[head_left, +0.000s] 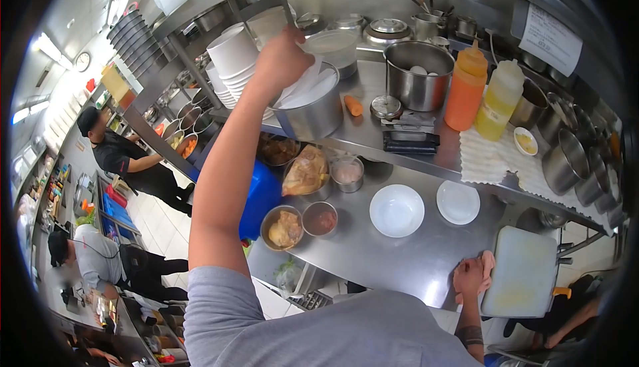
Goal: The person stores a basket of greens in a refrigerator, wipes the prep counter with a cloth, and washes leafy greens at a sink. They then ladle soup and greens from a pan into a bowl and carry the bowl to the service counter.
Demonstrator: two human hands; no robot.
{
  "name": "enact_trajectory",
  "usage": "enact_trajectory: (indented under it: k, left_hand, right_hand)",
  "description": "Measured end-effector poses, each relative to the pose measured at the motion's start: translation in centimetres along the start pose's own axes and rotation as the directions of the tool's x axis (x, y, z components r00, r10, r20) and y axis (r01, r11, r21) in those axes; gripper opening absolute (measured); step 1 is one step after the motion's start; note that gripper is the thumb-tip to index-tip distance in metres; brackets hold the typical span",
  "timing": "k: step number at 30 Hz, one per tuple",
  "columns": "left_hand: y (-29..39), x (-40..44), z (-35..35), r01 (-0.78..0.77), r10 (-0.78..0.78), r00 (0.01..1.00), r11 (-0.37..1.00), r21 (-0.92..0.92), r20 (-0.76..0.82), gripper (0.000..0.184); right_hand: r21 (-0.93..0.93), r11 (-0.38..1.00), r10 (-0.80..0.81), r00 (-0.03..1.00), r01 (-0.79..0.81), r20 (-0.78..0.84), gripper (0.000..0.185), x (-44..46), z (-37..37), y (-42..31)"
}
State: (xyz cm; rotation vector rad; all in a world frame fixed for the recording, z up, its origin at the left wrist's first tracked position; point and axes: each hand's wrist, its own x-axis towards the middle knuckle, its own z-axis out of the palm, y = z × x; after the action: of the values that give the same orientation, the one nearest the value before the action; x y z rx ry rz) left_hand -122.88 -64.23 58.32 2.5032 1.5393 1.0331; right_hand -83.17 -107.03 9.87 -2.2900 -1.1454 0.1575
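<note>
My left hand (pixel 286 60) is stretched up to the shelf, over a metal pot (pixel 309 117). Its fingers are closed on a thin white sheet (pixel 301 82), whose material I cannot make out; more white lies in the pot. At the edge of the steel counter, my right hand (pixel 469 277) is curled on a pink cloth (pixel 488 270), beside a white cutting board (pixel 522 267). Two white bowls, one round (pixel 397 211) and one squarer (pixel 458 202), stand on the counter. Left of them are metal bowls of meat (pixel 285 227) and minced filling (pixel 320 220).
The raised shelf (pixel 373 144) carries stacked white tubs (pixel 233 54), a pot with eggs (pixel 418 77), orange (pixel 466 87) and yellow (pixel 499 100) squeeze bottles and a carrot piece (pixel 353 105). Two people (pixel 126 160) (pixel 100 254) work at left; another person's arm (pixel 576 320) shows at lower right.
</note>
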Motion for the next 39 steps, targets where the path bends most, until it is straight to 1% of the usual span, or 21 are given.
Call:
enact_trajectory:
  k: [3,6,7,9,10,11,13,14,16,17,19,21,22,24,26,29,31,33,34,38,39]
  left_hand:
    - [0.1,-0.3,-0.9,0.000,0.001,0.997,1.000,0.005,-0.075,0.046]
    - [0.1,-1.1,-2.1,0.006,-0.049,0.984,0.970,-0.244,-0.169,0.033]
    - [0.0,-1.5,-2.3,0.011,-0.054,0.983,0.970,-0.242,-0.174,0.033]
    - [1.4,-3.6,-3.2,-0.169,0.024,0.929,0.916,-0.365,-0.368,0.028]
    - [1.4,-4.3,-3.5,-0.227,0.060,0.905,0.905,-0.360,-0.421,0.023]
    - [1.6,-5.3,-3.6,-0.227,0.061,0.905,0.906,-0.358,-0.420,0.023]
    - [2.3,-7.7,-3.6,-0.439,0.181,0.770,0.846,-0.303,-0.612,0.029]
    - [2.7,-8.8,-3.5,-0.443,0.186,0.770,0.844,-0.303,-0.610,0.029]
    - [3.7,-10.8,-3.0,-0.655,0.325,0.608,0.721,-0.226,-0.725,0.031]
    - [4.2,-11.4,-2.8,-0.660,0.326,0.610,0.714,-0.235,-0.722,0.031]
    - [5.0,-12.8,-2.4,-0.767,0.462,0.493,0.632,-0.116,-0.737,0.034]
    - [6.2,-15.4,-2.5,-0.713,0.566,0.566,0.701,-0.012,-0.599,0.032]
    - [7.2,-16.6,-2.5,-0.697,0.624,0.598,0.715,0.059,-0.503,0.028]
    - [7.6,-18.4,-1.5,-0.729,0.720,0.591,0.670,0.139,-0.364,0.021]
    - [6.9,-19.7,0.0,-0.813,0.816,0.506,0.559,0.162,-0.278,0.018]
    - [6.4,-21.6,2.0,-0.841,0.839,0.493,0.527,0.122,-0.230,0.016]
    - [5.1,-22.9,3.0,-0.832,0.833,0.527,0.546,0.099,-0.168,0.016]
    - [3.7,-24.0,4.0,-0.809,0.830,0.545,0.558,0.187,-0.120,0.018]
    - [3.1,-24.9,4.8,-0.775,0.794,0.606,0.605,0.182,-0.055,0.022]
    - [1.6,-28.9,9.1,-0.783,0.777,0.622,0.618,0.070,0.095,0.033]
    - [1.5,-30.2,10.2,-0.704,0.705,0.697,0.707,-0.061,0.131,0.036]
  right_hand:
    - [0.016,1.000,-0.025,1.000,0.025,-0.002,0.013,-0.1,-1.2,-1.4]
    - [-0.073,0.997,0.016,0.990,-0.006,0.141,0.012,0.5,-3.0,-4.0]
    - [-0.072,0.997,0.009,0.990,0.002,0.144,0.012,0.8,-3.3,-5.4]
    - [0.099,0.973,-0.210,0.978,0.211,-0.017,0.011,1.1,-3.6,-9.2]
    - [0.286,0.928,-0.255,0.967,0.238,0.022,0.012,1.6,-4.8,-12.2]
    - [0.288,0.927,-0.255,0.967,0.238,0.024,0.012,2.1,-5.8,-15.0]
    - [0.618,0.765,-0.393,0.892,0.182,0.223,0.016,3.1,-8.1,-20.6]
    - [0.681,0.678,-0.519,0.836,0.276,0.178,0.018,3.6,-9.5,-23.8]
    - [0.771,0.481,-0.703,0.709,0.417,0.056,0.022,4.8,-12.9,-29.8]
    - [0.798,0.379,-0.764,0.645,0.469,-0.016,0.023,5.4,-14.4,-32.6]
    - [0.968,0.108,-0.737,0.672,0.227,-0.075,0.025,6.0,-16.2,-38.0]
    - [0.983,-0.002,-0.688,0.714,-0.183,0.131,0.028,6.5,-18.2,-42.5]
    - [0.983,0.003,-0.679,0.722,-0.181,0.135,0.028,6.9,-18.1,-43.5]
    - [0.884,-0.096,-0.700,0.663,-0.457,0.267,0.028,7.3,-17.2,-44.4]
    - [0.868,-0.092,-0.671,0.674,-0.488,0.308,0.026,6.8,-15.9,-43.8]
    - [0.806,-0.067,-0.633,0.650,-0.588,0.421,0.018,6.4,-13.5,-42.0]
    - [0.788,-0.069,-0.442,0.727,-0.611,0.525,0.015,5.4,-12.6,-41.0]
    - [0.773,-0.034,-0.390,0.720,-0.634,0.573,0.012,4.7,-11.1,-39.0]
    - [0.765,0.005,-0.359,0.713,-0.644,0.602,0.010,4.3,-10.2,-37.5]
    - [0.714,0.166,-0.186,0.690,-0.680,0.700,0.012,3.5,-5.2,-29.4]
    - [0.694,0.246,-0.128,0.688,-0.676,0.715,0.014,3.7,-4.0,-27.1]
